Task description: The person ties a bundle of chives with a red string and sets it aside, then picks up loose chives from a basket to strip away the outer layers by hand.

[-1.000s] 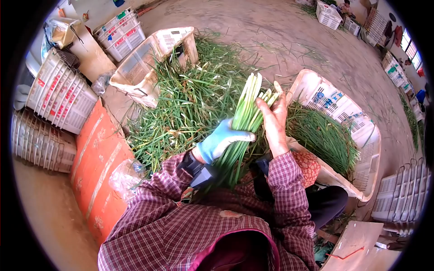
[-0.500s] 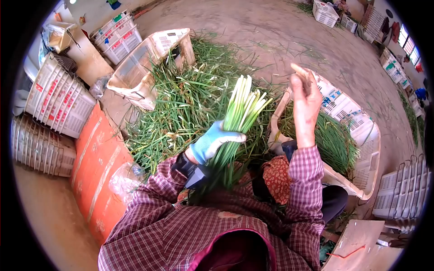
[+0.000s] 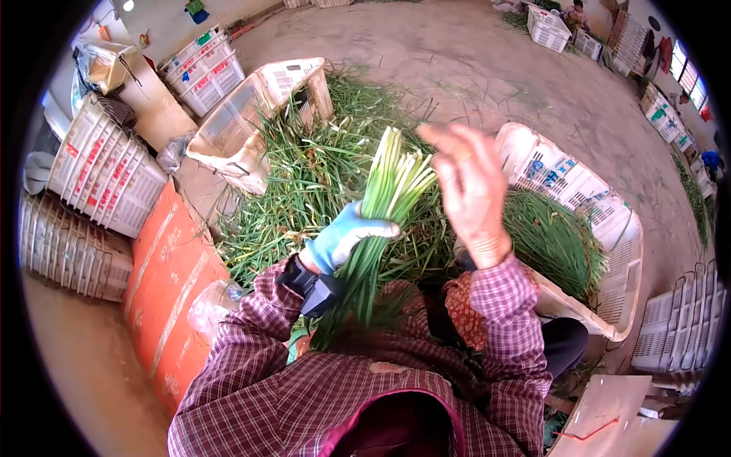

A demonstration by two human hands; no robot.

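My left hand (image 3: pixel 352 234), in a blue and white glove, is wrapped round a bunch of long green stalks (image 3: pixel 385 196). Their pale ends point up and away from me, and the leafy ends hang down by my lap. Just right of the pale ends is my bare right hand (image 3: pixel 470 190), raised, its fingers apart and a little blurred, with nothing in it. Under and beyond both hands spreads a heap of loose green stalks (image 3: pixel 320 164). At the right, a white crate (image 3: pixel 626 251) holds more green stalks (image 3: pixel 552 240).
An open white crate (image 3: pixel 228 126) stands beyond the heap at the left. Stacked crates (image 3: pixel 106 171) rise at the far left beside an orange-red board (image 3: pixel 171 282). More stacked crates (image 3: pixel 681 324) and a wooden board (image 3: pixel 601 415) are at the right. A person (image 3: pixel 576 11) is far off.
My right hand has moved left and slightly down, closer to the pale ends. My left hand has shifted a little left with the bunch still in it.
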